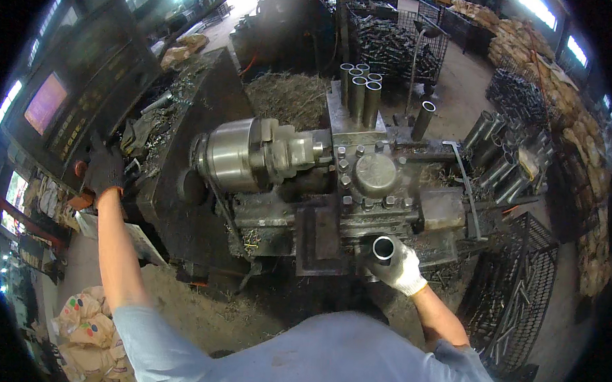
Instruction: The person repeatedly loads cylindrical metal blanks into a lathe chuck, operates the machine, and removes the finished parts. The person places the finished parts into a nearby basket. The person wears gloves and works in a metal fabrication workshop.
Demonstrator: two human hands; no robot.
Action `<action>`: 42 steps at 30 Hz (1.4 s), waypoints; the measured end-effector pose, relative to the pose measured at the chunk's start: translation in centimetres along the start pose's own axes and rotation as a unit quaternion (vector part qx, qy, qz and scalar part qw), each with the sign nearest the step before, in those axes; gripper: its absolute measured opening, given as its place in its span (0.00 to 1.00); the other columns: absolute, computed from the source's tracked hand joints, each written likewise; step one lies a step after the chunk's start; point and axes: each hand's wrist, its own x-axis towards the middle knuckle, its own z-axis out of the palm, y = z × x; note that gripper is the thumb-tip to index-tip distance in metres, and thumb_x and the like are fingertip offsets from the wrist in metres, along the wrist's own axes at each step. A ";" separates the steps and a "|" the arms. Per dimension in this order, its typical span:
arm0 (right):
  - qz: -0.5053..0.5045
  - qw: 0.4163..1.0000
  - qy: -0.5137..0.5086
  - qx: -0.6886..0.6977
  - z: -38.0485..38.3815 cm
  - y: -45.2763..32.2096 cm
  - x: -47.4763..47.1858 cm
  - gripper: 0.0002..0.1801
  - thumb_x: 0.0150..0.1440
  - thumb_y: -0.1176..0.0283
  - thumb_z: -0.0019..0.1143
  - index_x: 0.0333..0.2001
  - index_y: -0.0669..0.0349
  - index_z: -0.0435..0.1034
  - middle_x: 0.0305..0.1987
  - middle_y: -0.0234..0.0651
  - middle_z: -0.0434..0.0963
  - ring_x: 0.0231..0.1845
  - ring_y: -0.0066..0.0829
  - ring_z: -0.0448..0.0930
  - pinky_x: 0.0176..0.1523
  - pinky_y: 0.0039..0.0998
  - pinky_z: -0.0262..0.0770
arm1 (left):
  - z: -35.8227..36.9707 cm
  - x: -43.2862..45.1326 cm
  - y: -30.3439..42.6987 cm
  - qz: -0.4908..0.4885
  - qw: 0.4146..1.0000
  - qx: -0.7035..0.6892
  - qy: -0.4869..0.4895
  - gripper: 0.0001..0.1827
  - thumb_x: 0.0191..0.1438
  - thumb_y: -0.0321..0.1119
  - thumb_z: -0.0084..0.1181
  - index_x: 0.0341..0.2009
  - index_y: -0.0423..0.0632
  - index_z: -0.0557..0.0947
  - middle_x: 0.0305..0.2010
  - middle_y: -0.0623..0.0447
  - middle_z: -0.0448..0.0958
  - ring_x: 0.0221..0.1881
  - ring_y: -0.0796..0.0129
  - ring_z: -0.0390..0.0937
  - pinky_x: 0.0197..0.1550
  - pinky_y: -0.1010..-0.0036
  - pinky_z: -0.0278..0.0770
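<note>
My left hand (pixel 105 169), in a dark glove, reaches to the lower edge of the machine's control panel (pixel 79 99), close to a round red knob (pixel 81 169). Its fingers point up the panel, and I see nothing held in them. My right hand (pixel 405 267), in a soiled white glove, grips a metal tube (pixel 383 248), whose open end faces up at me. That tube is in front of the lathe's carriage. Beyond it sits the bolted square tool post (pixel 376 173). The shiny lathe chuck (pixel 231 154) lies to its left, with a short bright end projecting from its jaws.
Several tubes (pixel 358 98) stand upright on a metal block behind the tool post. Another tube (pixel 424 121) stands to their right. A T-shaped metal bar (pixel 465 187) lies beside more tubes (pixel 501 166). A mesh crate (pixel 529 288) is at my right, sacks (pixel 90 330) at lower left.
</note>
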 end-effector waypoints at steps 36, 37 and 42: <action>-0.308 0.906 -0.259 0.134 8.5 -13.9 -16.5 0.30 0.42 0.68 0.81 0.50 0.64 0.78 0.40 0.43 0.86 0.38 0.39 0.87 0.46 0.36 0.83 | -18.5 -115.1 -13.9 -0.698 0.618 -0.190 -0.308 0.33 0.65 0.57 0.51 0.64 0.45 0.80 0.67 0.36 0.76 0.67 0.42 0.74 0.67 0.55 0.72; -0.311 0.884 -0.328 0.120 10.4 -17.0 -20.3 0.30 0.42 0.68 0.81 0.49 0.64 0.78 0.39 0.42 0.86 0.37 0.38 0.86 0.45 0.36 0.83 | -19.8 -116.6 -14.2 -0.693 0.603 -0.191 -0.347 0.35 0.65 0.58 0.50 0.65 0.45 0.79 0.67 0.35 0.76 0.67 0.42 0.74 0.67 0.55 0.72; -0.438 0.721 -0.521 0.133 13.2 -26.4 -38.7 0.25 0.41 0.61 0.82 0.41 0.59 0.78 0.35 0.43 0.85 0.36 0.46 0.87 0.43 0.41 0.83 | -26.3 -126.7 -15.3 -0.697 0.562 -0.180 -0.408 0.38 0.66 0.61 0.49 0.67 0.43 0.76 0.66 0.35 0.75 0.66 0.42 0.74 0.67 0.56 0.71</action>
